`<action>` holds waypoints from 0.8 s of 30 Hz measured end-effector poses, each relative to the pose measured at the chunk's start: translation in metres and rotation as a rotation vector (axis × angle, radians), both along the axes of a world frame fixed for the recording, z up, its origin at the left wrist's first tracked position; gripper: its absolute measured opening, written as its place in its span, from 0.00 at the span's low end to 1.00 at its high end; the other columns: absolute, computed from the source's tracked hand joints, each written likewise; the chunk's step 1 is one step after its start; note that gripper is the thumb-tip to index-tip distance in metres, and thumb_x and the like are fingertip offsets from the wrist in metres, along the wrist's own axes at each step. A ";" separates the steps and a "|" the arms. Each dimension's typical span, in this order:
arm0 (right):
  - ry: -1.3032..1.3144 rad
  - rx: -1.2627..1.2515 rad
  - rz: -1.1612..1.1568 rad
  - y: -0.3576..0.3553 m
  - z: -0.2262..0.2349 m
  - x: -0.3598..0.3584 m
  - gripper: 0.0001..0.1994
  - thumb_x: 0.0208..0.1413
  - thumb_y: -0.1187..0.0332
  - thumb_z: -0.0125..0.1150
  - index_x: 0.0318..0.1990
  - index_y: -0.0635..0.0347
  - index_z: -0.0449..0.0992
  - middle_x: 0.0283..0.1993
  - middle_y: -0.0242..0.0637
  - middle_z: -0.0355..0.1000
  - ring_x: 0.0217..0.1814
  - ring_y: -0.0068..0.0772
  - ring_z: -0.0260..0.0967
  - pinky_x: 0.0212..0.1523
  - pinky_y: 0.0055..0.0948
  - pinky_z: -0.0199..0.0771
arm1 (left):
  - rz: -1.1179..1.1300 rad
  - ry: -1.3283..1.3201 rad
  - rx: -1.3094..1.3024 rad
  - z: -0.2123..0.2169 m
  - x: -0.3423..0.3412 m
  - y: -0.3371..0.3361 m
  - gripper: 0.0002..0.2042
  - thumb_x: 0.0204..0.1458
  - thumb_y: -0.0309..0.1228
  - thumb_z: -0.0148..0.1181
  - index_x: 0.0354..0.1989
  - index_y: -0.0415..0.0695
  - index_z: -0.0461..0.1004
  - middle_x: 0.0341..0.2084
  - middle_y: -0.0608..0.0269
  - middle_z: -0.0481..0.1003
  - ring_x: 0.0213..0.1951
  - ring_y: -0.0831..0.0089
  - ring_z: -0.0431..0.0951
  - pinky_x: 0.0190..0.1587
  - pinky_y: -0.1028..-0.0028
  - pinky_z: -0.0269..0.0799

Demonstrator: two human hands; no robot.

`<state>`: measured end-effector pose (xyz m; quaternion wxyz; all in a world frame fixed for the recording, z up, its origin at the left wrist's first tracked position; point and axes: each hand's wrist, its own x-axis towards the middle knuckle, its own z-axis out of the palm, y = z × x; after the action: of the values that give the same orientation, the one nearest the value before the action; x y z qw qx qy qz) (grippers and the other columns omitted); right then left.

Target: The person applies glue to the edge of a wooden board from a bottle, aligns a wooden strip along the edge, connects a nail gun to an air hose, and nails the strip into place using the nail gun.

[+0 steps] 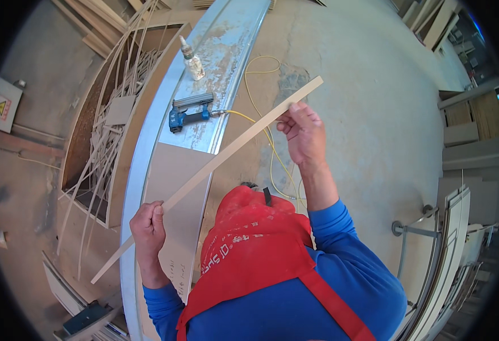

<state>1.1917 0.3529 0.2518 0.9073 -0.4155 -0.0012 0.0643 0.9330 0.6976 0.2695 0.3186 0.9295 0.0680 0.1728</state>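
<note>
A long, narrow pale wood strip (232, 149) slants across in front of me, low at the left and high at the right. My left hand (147, 230) is closed around it some way in from its lower end. Near the upper end, my right hand (303, 132) pinches it between thumb and fingers. Beyond the strip, a blue nail gun (188, 117) lies on the metal-topped bench with a yellow hose (239, 114) attached. A white glue bottle (193, 63) with a pointed nozzle stands farther back. Beneath the strip, a flat board (178, 170) with handwriting rests on the bench.
The long bench (215, 62) has a glue-stained metal top. Left of it, a wooden bin (125, 170) holds many thin offcuts, some sticking out. The yellow hose trails over the floor. At the right, panels (449, 244) lean by a metal rail (420, 231).
</note>
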 end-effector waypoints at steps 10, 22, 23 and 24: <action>0.040 -0.027 -0.182 -0.064 -0.010 0.011 0.08 0.72 0.68 0.58 0.49 0.62 0.78 0.43 0.37 0.82 0.43 0.29 0.80 0.43 0.30 0.80 | -0.089 0.057 -0.005 0.005 0.027 -0.010 0.08 0.69 0.27 0.58 0.43 0.35 0.82 0.25 0.56 0.76 0.28 0.65 0.77 0.34 0.69 0.72; 0.135 0.038 -0.192 -0.087 -0.057 0.047 0.05 0.70 0.71 0.62 0.48 0.61 0.79 0.42 0.36 0.81 0.42 0.30 0.79 0.40 0.29 0.81 | -0.118 0.120 -0.003 0.028 0.036 -0.021 0.06 0.63 0.26 0.64 0.44 0.39 0.83 0.30 0.52 0.80 0.33 0.51 0.82 0.37 0.61 0.77; 0.144 0.067 -0.178 -0.090 -0.061 0.051 0.05 0.70 0.71 0.62 0.48 0.61 0.79 0.43 0.36 0.82 0.43 0.30 0.79 0.40 0.28 0.82 | -0.120 0.113 -0.004 0.031 0.039 -0.023 0.06 0.63 0.26 0.64 0.44 0.39 0.83 0.30 0.52 0.80 0.33 0.51 0.82 0.37 0.61 0.77; 0.148 0.084 -0.185 -0.092 -0.065 0.055 0.05 0.70 0.71 0.63 0.48 0.61 0.80 0.44 0.37 0.82 0.43 0.30 0.79 0.41 0.27 0.83 | -0.146 0.135 -0.010 0.035 0.042 -0.024 0.07 0.63 0.26 0.64 0.46 0.38 0.82 0.31 0.52 0.79 0.33 0.52 0.81 0.37 0.61 0.76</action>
<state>1.2464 0.2611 0.1869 0.9235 -0.3696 0.1017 0.0106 0.9746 0.6731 0.3041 0.3295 0.9400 0.0223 0.0858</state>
